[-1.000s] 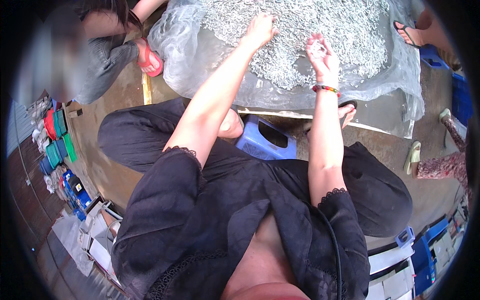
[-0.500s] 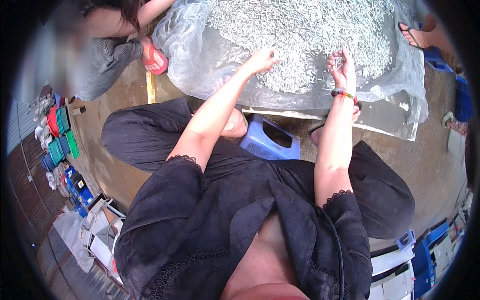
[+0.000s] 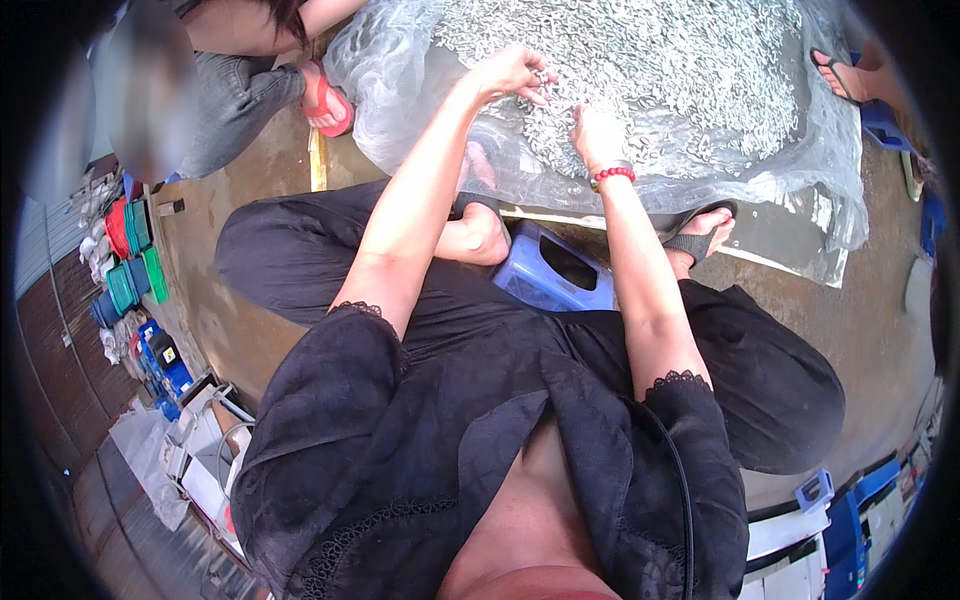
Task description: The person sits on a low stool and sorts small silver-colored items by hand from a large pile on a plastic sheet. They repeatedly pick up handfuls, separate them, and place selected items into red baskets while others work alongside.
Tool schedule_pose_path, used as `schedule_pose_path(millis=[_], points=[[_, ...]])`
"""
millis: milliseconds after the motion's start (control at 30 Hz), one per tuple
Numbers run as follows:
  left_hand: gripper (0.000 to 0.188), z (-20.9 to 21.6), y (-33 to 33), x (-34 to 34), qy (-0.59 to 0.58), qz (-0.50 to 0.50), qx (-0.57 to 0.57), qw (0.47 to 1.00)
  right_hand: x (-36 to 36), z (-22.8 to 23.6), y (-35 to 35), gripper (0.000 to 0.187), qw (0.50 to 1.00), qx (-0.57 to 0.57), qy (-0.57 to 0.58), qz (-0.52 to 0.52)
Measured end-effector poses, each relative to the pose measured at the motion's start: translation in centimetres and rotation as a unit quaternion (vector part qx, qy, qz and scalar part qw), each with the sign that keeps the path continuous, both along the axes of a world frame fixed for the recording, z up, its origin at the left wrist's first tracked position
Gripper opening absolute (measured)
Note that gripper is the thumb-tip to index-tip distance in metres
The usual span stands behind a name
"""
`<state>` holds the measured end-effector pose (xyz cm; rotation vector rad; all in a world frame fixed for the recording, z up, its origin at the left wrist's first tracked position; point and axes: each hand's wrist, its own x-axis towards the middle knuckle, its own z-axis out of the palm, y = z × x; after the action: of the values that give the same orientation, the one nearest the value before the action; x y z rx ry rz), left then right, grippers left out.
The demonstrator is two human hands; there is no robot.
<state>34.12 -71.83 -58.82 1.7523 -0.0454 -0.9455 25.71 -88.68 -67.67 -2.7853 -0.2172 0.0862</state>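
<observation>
A wide spread of small, slim, silvery-white pieces (image 3: 690,75) lies on a wet sheet under pale translucent netting (image 3: 400,130); I cannot make out their exact kind. Over the near left edge of the spread, my left hand (image 3: 515,75) has its fingers bent and apart, and no piece shows clearly in it. Close to its right, my right hand (image 3: 600,137), with a red bead bracelet at the wrist, is turned back-up and down at the pieces. Glare blurs its fingers, and whatever is under its palm is hidden.
A blue plastic stool (image 3: 555,270) stands between my feet, below the low platform's edge. Another person's foot in a red sandal (image 3: 326,105) is at the left, and a dark-sandalled foot (image 3: 838,78) at the far right. Stacked coloured baskets (image 3: 125,230) line the left side.
My right hand, palm up with several pieces in it before, has moved left and turned over beside my left hand. My left hand has risen slightly away and its fingers have spread.
</observation>
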Motion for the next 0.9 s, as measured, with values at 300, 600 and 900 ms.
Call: schedule_pose_path(millis=[300,600,900], points=[[0.028,-2.6,0.4,-1.3,-0.328,-0.037,0.261,0.907,0.9,0.5,-5.2,0.017,0.979,0.117,0.085,-0.147],[0.014,-10.8,-1.2,-5.8,-0.421,-0.039,0.295,0.857,3.4,3.3,-7.4,0.038,0.911,0.35,0.15,-0.159],[0.021,-4.7,-0.1,-1.2,-0.202,0.052,0.164,0.964,2.1,-0.5,-5.8,0.025,0.97,0.135,0.077,-0.186]])
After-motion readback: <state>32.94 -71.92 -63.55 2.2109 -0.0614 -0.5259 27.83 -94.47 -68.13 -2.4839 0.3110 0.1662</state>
